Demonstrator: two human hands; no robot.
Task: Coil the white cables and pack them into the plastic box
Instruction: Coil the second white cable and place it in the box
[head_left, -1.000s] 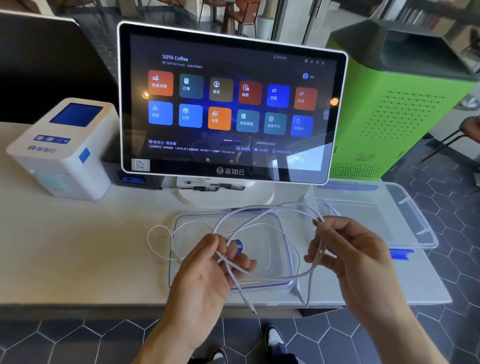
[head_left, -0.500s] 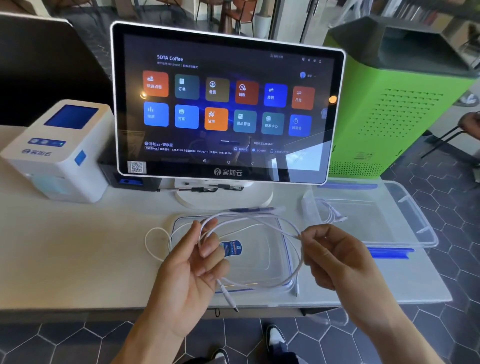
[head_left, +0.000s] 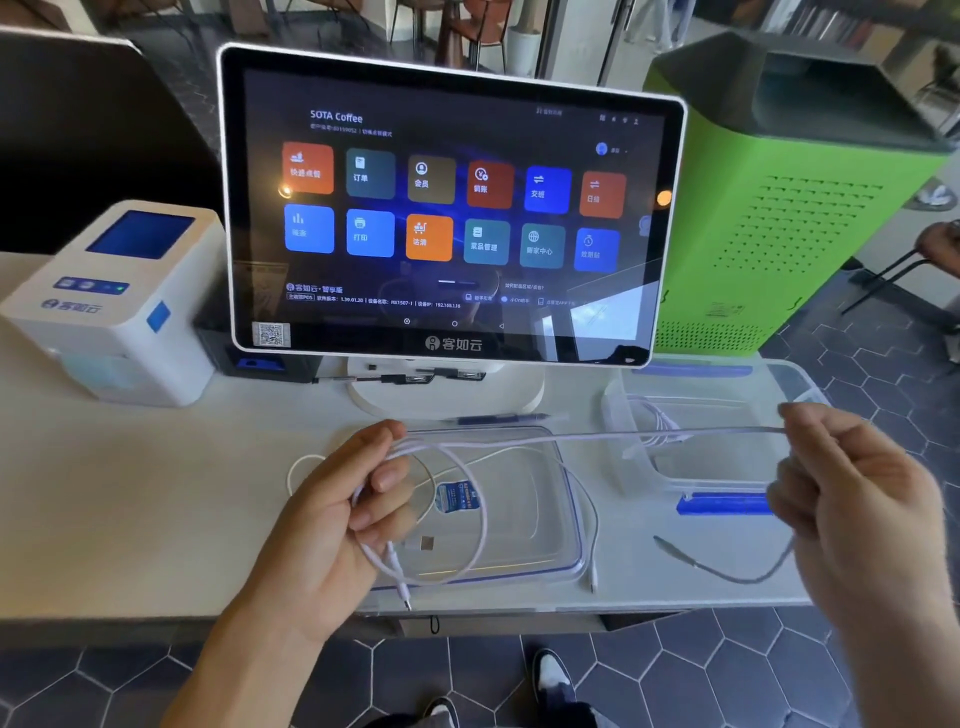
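Right now my left hand (head_left: 343, 514) is curled around a bunch of white cable (head_left: 587, 436) loops, fingers closed on them, with two plug ends dangling below the palm. My right hand (head_left: 852, 499) is off to the right, fingers pinched on the far end of the same cable, so one strand runs nearly straight between my hands. Under the loops a clear lid (head_left: 550, 519) with a blue sticker lies flat on the white table (head_left: 145, 509). Further right sits the clear plastic box (head_left: 727, 395) with more white cable already lying inside it. Beyond them stand a big touchscreen (head_left: 452, 208), a small white printer (head_left: 114, 301) at left and a green cabinet (head_left: 779, 218) at right
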